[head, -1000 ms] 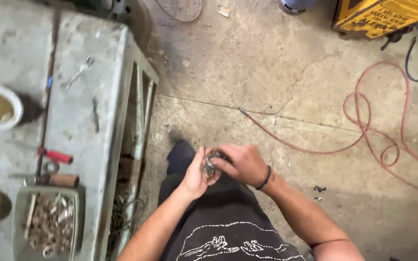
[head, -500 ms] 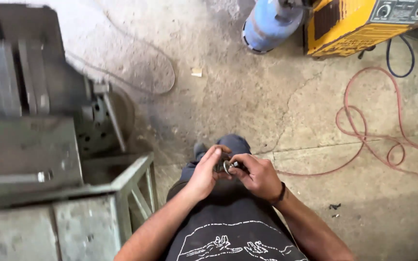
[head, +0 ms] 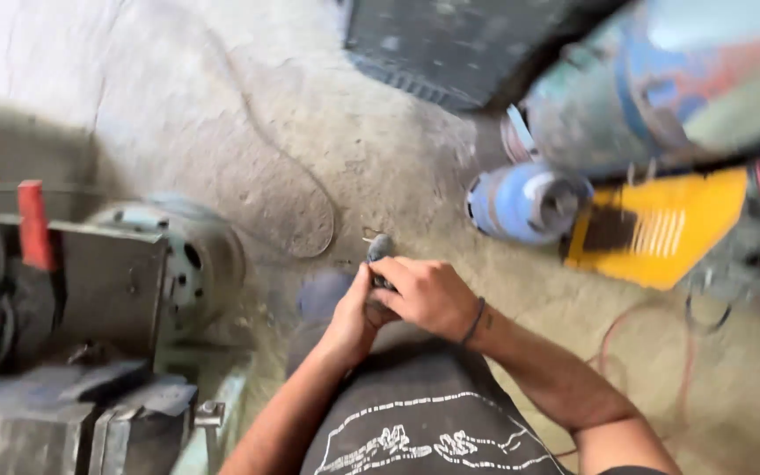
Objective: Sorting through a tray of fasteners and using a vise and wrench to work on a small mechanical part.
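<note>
Over the floor (head: 327,123), the left hand (head: 351,324) and right hand (head: 428,295) both pinch a small metal part (head: 380,249); a slip could drop it, lost in grit.

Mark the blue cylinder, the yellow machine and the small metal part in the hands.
blue cylinder (head: 528,204), head view, on its rounded end.
yellow machine (head: 661,230), head view, on its vented yellow panel.
metal part (head: 380,248), head view, on the tip showing above the fingers.
</note>
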